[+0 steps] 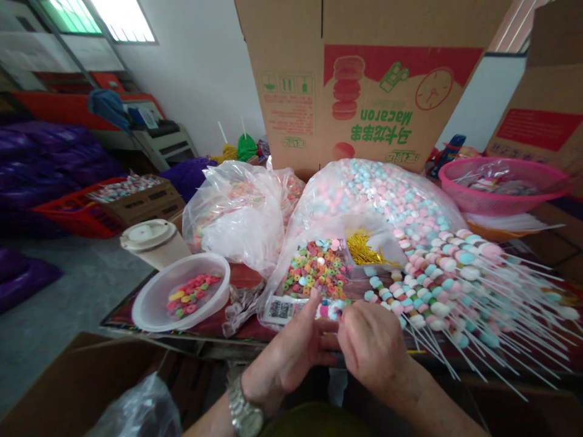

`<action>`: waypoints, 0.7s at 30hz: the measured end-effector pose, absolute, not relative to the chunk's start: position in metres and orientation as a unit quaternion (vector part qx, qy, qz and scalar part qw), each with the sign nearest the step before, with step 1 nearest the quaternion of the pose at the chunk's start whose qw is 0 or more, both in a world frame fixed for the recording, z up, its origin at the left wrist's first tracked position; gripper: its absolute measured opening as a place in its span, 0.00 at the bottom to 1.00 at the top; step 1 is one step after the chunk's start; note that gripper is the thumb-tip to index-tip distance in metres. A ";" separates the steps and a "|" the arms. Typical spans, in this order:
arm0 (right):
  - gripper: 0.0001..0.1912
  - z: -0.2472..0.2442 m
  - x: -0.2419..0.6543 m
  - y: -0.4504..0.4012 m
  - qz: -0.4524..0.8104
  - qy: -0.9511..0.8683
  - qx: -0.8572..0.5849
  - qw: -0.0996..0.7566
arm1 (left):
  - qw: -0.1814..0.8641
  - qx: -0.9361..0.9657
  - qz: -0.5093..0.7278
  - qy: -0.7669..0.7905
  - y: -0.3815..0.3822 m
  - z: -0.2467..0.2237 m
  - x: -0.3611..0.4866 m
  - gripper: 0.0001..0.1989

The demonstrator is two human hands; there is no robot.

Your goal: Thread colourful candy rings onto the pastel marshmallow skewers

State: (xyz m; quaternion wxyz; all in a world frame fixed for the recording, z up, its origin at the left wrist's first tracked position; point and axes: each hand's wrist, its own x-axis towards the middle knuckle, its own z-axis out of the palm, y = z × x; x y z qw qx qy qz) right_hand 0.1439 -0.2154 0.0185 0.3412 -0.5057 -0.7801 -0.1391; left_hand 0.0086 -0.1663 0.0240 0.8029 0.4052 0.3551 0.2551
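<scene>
Short row of pink, white and pale-blue puffy candies [329, 310] lies crosswise between hands, right hand [374, 340] curled tight on its right end, left hand [295, 341] at its left, fingers extended, grip unclear.

A short row of candies [335, 310] is lying crosswise between the left hand [303, 340] and the right hand [376, 343], showing white, pink and pale blue pieces sitting close together. Its left end is sitting beside the raised thumb; the closed right fist is hiding its other end.
</scene>
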 end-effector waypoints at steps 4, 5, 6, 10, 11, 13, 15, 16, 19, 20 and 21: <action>0.10 0.018 0.133 -0.225 -0.011 -0.818 -0.493 0.297 | 0.875 0.310 0.287 0.235 -0.160 0.044 -0.018 0.37; 0.09 0.020 0.130 -0.226 0.037 -0.815 -0.502 0.288 | 0.865 0.323 0.320 0.215 -0.158 0.046 -0.024 0.37; 0.08 0.023 0.128 -0.227 0.072 -0.810 -0.513 0.277 | 0.852 0.344 0.340 0.199 -0.156 0.047 -0.030 0.37; 0.05 0.034 0.122 -0.225 0.037 -0.817 -0.529 0.227 | 0.819 0.438 0.302 0.215 -0.145 0.044 -0.050 0.41; 0.05 0.035 0.123 -0.223 0.018 -0.817 -0.530 0.226 | 0.818 0.455 0.276 0.218 -0.144 0.044 -0.054 0.41; 0.05 0.038 0.128 -0.218 -0.001 -0.802 -0.545 0.244 | 0.811 0.482 0.259 0.208 -0.144 0.047 -0.060 0.41; 0.08 0.040 0.132 -0.215 -0.018 -0.755 -0.588 0.288 | 0.799 0.498 0.272 0.198 -0.149 0.051 -0.061 0.40; 0.09 0.042 0.133 -0.216 -0.021 -0.731 -0.605 0.316 | 0.800 0.499 0.261 0.208 -0.151 0.052 -0.060 0.40; 0.09 0.042 0.124 -0.221 0.075 -0.712 -0.579 0.390 | 0.827 0.460 0.194 0.260 -0.157 0.055 -0.049 0.40; 0.09 0.041 0.119 -0.223 0.152 -0.711 -0.554 0.405 | 0.836 0.439 0.198 0.264 -0.157 0.056 -0.046 0.41; 0.10 0.039 0.115 -0.224 0.243 -0.693 -0.537 0.415 | 0.841 0.421 0.227 0.253 -0.157 0.057 -0.044 0.41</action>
